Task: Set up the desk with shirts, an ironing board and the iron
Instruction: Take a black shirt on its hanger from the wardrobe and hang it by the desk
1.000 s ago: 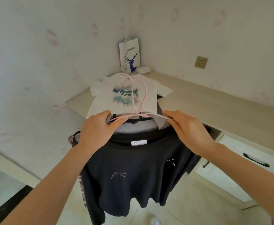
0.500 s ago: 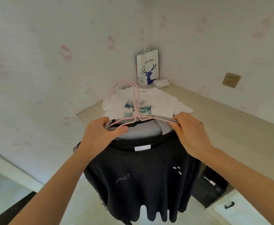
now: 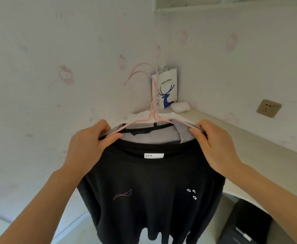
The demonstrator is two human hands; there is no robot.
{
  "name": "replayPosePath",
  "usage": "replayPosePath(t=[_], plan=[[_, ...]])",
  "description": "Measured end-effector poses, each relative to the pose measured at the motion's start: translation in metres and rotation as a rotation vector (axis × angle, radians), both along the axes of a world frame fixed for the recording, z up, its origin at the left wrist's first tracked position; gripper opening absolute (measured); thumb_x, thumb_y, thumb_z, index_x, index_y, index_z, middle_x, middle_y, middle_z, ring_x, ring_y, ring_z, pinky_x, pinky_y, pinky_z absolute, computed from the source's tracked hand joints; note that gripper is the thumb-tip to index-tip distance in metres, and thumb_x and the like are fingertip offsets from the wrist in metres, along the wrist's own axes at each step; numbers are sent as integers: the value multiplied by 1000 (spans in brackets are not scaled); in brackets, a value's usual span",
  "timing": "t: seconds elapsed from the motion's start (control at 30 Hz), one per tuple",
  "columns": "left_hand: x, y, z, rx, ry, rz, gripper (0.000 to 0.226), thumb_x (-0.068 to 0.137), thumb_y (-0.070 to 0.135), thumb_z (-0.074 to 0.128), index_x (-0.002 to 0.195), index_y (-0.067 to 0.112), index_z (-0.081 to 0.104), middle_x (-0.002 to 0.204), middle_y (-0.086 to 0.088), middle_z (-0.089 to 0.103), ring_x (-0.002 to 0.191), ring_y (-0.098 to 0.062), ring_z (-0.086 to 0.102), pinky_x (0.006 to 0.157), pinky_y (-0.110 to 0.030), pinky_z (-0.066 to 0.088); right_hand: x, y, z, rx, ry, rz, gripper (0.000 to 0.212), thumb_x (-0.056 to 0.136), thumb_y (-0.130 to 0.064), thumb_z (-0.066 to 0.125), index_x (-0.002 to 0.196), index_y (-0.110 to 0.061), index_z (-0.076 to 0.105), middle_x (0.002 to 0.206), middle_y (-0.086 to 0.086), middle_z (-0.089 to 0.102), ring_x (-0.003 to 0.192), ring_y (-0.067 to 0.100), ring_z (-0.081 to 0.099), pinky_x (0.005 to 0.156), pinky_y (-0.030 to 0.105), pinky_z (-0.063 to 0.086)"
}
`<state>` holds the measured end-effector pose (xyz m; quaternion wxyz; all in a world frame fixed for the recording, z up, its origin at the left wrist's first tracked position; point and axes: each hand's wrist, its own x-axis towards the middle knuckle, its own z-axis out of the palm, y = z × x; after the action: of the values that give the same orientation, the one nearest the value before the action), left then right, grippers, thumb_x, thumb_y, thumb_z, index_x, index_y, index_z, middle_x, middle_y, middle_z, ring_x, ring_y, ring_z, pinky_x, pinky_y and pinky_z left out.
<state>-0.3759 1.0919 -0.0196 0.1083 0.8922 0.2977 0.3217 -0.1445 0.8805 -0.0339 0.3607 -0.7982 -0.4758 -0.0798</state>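
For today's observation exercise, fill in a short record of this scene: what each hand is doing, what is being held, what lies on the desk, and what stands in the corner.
left hand: left hand grips the left shoulder of the pink hangers
right hand: right hand grips the right shoulder
held: black shirt hanging from the hangers, grey garment behind it
on desk: white shirt, mostly hidden, on the desk
corner: paper bag with a blue deer
wall: socket

Hidden and cut off in your view

Your black shirt [image 3: 151, 196] covers most of the white shirt [image 3: 139, 115] and runs off the lower edge; the dark object [image 3: 246, 224] at lower right is blurred.
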Motion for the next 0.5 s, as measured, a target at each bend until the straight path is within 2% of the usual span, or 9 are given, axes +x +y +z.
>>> replayPosePath(t=[0.1,0.17,0.23,0.37,0.5], plan=[[27,27,21,114,-74,27,49,80,65,43,73,17,50,53,1,49,50,-19,49,50,-30,34,15,25,22,77,-56,-38,32,95,-43,43,74,-20,49,63,-6,48,59,11,48,54,27,36],[54,77,40,118,-130,28,52,80,66,41,72,16,50,52,1,48,50,-21,48,49,-30,33,38,73,38,123,-96,-80,33,96,-43,43,77,-18,53,67,-4,52,62,14,50,57,31,40],[69,89,46,143,-153,15,53,80,67,40,71,16,50,52,1,47,51,-21,47,49,-31,33,46,83,50,143,-133,-101,32,96,-42,44,78,-18,55,70,-4,54,64,16,51,59,36,42],[105,147,59,145,-187,-31,53,80,68,38,70,17,49,52,3,46,51,-21,48,51,-34,37,76,131,66,181,-184,-153,31,97,-40,46,74,-20,52,67,-4,52,62,17,50,58,38,42],[142,192,68,151,-207,-67,54,82,66,40,70,15,50,53,-1,49,53,-24,49,52,-37,39,104,170,79,180,-211,-171,33,97,-41,45,72,-19,51,66,-4,52,62,17,50,58,38,41]])
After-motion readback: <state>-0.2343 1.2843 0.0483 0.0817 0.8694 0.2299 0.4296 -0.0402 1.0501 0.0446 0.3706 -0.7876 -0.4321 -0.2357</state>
